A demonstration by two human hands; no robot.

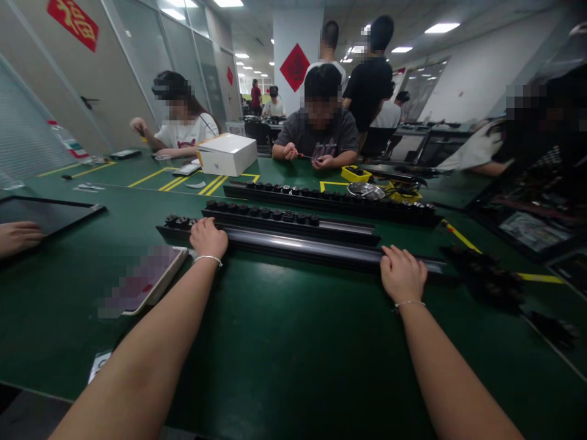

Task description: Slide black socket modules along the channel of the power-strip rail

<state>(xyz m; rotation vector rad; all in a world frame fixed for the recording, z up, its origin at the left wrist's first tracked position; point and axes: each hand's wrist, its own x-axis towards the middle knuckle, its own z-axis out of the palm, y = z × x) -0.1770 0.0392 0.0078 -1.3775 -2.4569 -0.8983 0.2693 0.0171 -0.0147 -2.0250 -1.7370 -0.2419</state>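
A long black rail lies across the green table, nearest to me, with a few small black parts at its left end. My left hand grips this rail near those parts, fingers curled over its far edge. Toward the rail's right end, my right hand holds it the same way. Just behind lies a shorter rail, its left part filled with a row of black parts. Farther back, a third rail carries black parts along its length.
A phone lies left of my left forearm. Beyond the rails are a white box, a yellow tray and a metal bowl. Dark parts lie at right. A person's hand rests on a tablet at left; people sit opposite.
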